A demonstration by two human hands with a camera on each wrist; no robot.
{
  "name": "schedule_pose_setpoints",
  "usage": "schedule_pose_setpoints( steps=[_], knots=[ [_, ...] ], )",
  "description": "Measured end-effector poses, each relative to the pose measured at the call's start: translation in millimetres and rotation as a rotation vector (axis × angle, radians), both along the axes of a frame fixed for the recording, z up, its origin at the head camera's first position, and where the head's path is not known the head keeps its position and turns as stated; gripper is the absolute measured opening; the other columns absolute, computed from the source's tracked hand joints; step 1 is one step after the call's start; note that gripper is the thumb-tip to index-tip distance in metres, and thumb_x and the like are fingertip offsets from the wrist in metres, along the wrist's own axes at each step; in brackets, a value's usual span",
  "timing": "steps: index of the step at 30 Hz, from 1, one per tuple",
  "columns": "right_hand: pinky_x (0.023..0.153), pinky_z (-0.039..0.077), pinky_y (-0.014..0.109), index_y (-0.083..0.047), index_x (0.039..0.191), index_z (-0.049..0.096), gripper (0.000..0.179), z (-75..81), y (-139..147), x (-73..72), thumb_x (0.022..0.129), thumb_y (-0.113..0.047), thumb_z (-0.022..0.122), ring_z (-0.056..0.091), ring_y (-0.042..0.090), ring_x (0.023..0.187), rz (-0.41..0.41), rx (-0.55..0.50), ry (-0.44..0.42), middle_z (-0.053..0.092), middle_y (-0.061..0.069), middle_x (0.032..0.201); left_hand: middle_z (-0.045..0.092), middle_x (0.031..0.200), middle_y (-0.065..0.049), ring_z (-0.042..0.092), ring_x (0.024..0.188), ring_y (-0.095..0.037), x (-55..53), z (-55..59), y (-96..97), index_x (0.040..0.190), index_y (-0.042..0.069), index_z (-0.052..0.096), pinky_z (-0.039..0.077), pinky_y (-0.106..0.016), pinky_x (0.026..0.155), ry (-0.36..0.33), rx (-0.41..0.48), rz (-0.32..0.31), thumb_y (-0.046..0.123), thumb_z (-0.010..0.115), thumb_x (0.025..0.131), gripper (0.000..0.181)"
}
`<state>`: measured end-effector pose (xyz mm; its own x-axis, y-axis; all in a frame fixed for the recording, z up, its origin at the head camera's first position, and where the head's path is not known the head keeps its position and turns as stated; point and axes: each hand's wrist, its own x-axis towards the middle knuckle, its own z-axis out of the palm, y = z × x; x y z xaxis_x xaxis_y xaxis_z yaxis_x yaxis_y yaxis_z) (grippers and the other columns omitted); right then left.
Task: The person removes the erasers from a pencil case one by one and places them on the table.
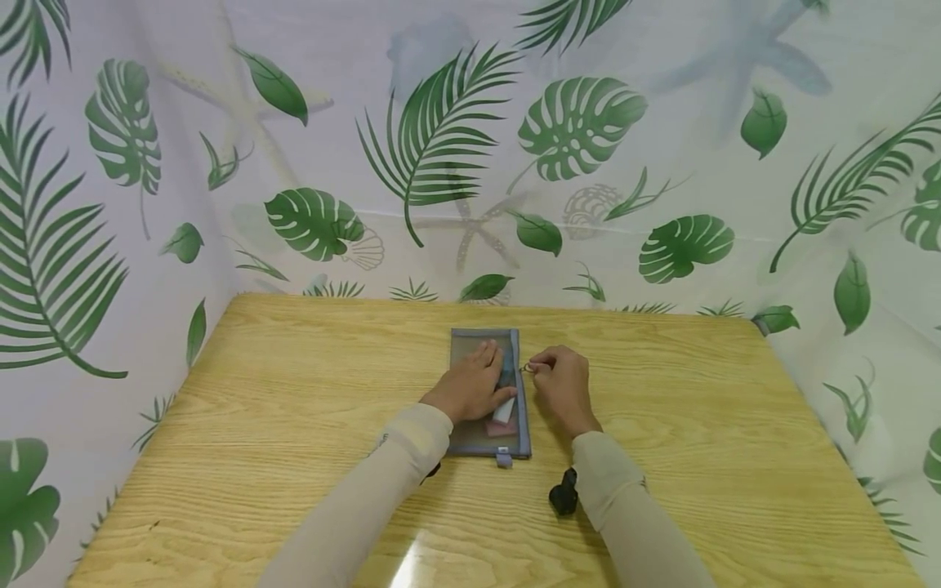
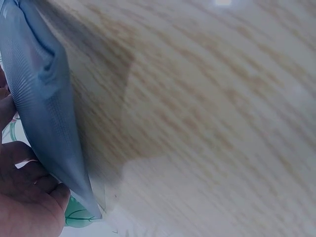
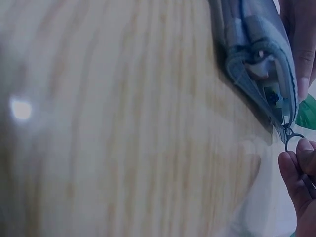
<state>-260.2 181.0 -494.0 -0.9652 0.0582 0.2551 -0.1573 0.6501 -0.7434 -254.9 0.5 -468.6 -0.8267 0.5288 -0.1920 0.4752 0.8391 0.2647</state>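
A grey-blue mesh zipper pouch lies flat on the table, its zipped edge facing right. Through the mesh show a white block-like item and a pink item. My left hand rests on top of the pouch with its fingers extended. At the right edge, my right hand pinches the ring pull of the zipper between thumb and fingers. In the right wrist view the pouch's mouth gapes on the near side of the pull, and part of the contents shows inside.
The wood-grain table extends around the pouch on every side. Behind it hangs a white cloth printed with green leaves. A black wrist device sits by the right sleeve. A small fabric tab sticks out from the pouch's near edge.
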Motion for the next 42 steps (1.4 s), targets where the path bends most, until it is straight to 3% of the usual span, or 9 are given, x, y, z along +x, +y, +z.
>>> schedule_pose_setpoints(
  steps=[42],
  knots=[
    [0.070, 0.057, 0.044, 0.002, 0.086, 0.078, 0.010, -5.6, -5, -18.7, 0.089, 0.005, 0.068, 0.070, 0.030, 0.076, -0.090, 0.008, 0.013, 0.075, 0.015, 0.083, 0.015, 0.167, -0.018, 0.013, 0.154, -0.028, 1.3, 1.6, -0.8, 0.160, -0.002, 0.022, 0.018, -0.037, 0.123, 0.003, -0.005, 0.007, 0.050, 0.039, 0.108, 0.075]
  ],
)
